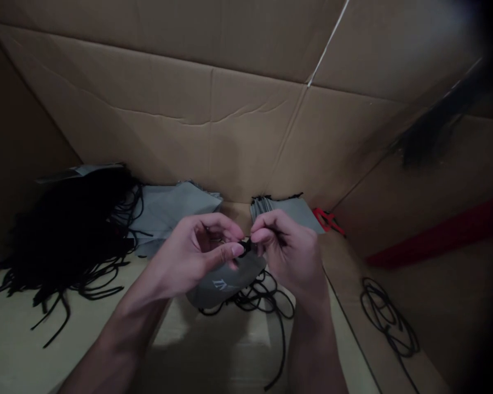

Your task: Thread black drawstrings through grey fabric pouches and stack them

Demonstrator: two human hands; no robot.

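Observation:
My left hand and my right hand meet in the middle of the view, and their fingertips pinch a small black cord stopper from both sides. Its exact shape is mostly hidden by my fingers. Just below my hands lies a grey fabric drawstring pouch with pale lettering, partly covered by my left hand. A loose black cord trails from under the pouch and down toward the front of the cardboard surface.
A large tangled heap of black cords lies at the left, beside stacks of grey pouches. A red tool or clip sits at the back right. A coiled black cord lies on the right. Cardboard walls surround everything.

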